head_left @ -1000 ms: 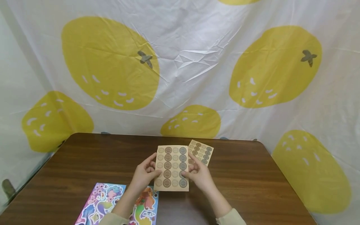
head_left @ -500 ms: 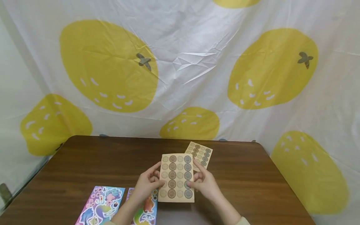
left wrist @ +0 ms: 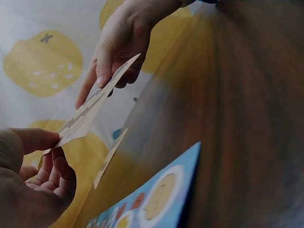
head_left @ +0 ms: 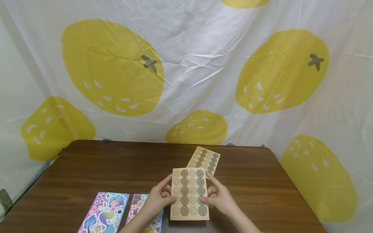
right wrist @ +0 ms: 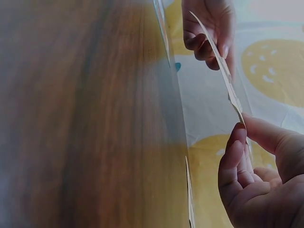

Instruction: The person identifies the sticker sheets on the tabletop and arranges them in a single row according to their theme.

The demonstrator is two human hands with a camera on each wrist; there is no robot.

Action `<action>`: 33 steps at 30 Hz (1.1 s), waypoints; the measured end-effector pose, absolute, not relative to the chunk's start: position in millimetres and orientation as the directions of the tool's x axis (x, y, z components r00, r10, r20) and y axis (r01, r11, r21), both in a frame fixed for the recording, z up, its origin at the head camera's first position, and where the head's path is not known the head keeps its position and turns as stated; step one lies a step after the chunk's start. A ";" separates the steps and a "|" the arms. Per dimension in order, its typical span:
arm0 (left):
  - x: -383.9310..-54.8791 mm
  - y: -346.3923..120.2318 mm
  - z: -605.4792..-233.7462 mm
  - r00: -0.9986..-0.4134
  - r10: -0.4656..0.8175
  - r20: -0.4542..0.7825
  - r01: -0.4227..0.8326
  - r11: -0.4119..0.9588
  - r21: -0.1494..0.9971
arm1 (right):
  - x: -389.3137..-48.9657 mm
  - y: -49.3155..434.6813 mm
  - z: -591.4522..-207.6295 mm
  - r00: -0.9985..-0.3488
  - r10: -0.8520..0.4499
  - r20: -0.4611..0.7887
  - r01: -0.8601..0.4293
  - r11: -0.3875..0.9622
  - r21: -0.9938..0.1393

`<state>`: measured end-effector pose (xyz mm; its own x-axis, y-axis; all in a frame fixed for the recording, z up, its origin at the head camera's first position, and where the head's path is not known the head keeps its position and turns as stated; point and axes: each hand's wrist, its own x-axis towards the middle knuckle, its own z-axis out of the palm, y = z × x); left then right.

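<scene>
Both hands hold up a tan sticker sheet (head_left: pixel 188 194) printed with rows of round seals in brown, grey and pale tones. My left hand (head_left: pixel 159 195) pinches its left edge, thumb on the front and fingers behind. At the right edge my right hand (head_left: pixel 220 197) pinches it the same way. Both wrist views show the sheet (left wrist: pixel 88 111) raised above the table and slightly bent, seen nearly edge-on. Behind it on the table lies a second tan sticker sheet (head_left: pixel 214 160), partly covered by the held one in the head view.
Two colourful mermaid sticker sheets, a left one (head_left: pixel 106 212) and a right one (head_left: pixel 137 204), lie at the front left of the dark wooden table (head_left: pixel 262 194). My left forearm overlaps the right one. A white curtain (head_left: pixel 201 81) with yellow fruit hangs behind the table.
Both hands have brought the held sheet nearer and a little to the right, with the same pinch. More of the sheet lying behind shows now.
</scene>
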<state>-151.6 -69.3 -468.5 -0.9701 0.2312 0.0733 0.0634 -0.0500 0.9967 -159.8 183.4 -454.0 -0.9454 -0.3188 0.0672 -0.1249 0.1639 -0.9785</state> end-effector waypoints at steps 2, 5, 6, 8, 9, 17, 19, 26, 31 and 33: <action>-149.5 -67.5 -470.1 -0.968 0.239 0.073 0.063 -0.049 0.997 | -157.7 185.9 -455.1 -0.942 -0.329 0.064 -0.125 0.170 -0.977; -147.5 -64.5 -471.7 -0.966 0.250 0.069 0.059 -0.048 0.997 | -155.7 190.0 -456.2 -0.937 -0.344 0.062 -0.127 0.170 -0.977; -146.9 -63.5 -472.2 -0.965 0.253 0.070 0.060 -0.048 0.997 | -155.2 191.4 -456.8 -0.935 -0.350 0.062 -0.128 0.167 -0.978; -145.8 -61.4 -473.0 -0.963 0.261 0.071 0.062 -0.044 0.997 | -154.5 194.1 -457.7 -0.931 -0.360 0.060 -0.126 0.162 -0.979; -145.2 -60.4 -473.1 -0.962 0.264 0.069 0.061 -0.041 0.997 | -154.1 195.5 -458.2 -0.930 -0.363 0.059 -0.125 0.160 -0.979; -141.2 -52.7 -475.4 -0.951 0.296 0.091 0.091 -0.014 0.996 | -149.8 206.0 -458.5 -0.920 -0.390 0.045 -0.122 0.176 -0.977; -140.2 -51.0 -474.9 -0.950 0.297 0.097 0.100 -0.006 0.995 | -148.6 208.5 -457.9 -0.916 -0.398 0.048 -0.131 0.183 -0.974; -135.5 -44.5 -478.5 -0.948 0.295 0.119 0.128 0.013 0.992 | -144.5 216.1 -458.5 -0.911 -0.413 0.023 -0.128 0.231 -0.964; -132.2 -39.6 -481.4 -0.946 0.299 0.123 0.138 0.030 0.990 | -140.7 221.0 -458.8 -0.913 -0.409 -0.006 -0.121 0.284 -0.951; -132.4 -37.8 -482.7 -0.945 0.301 0.129 0.150 0.049 0.987 | -139.9 223.2 -458.8 -0.912 -0.411 -0.006 -0.127 0.296 -0.947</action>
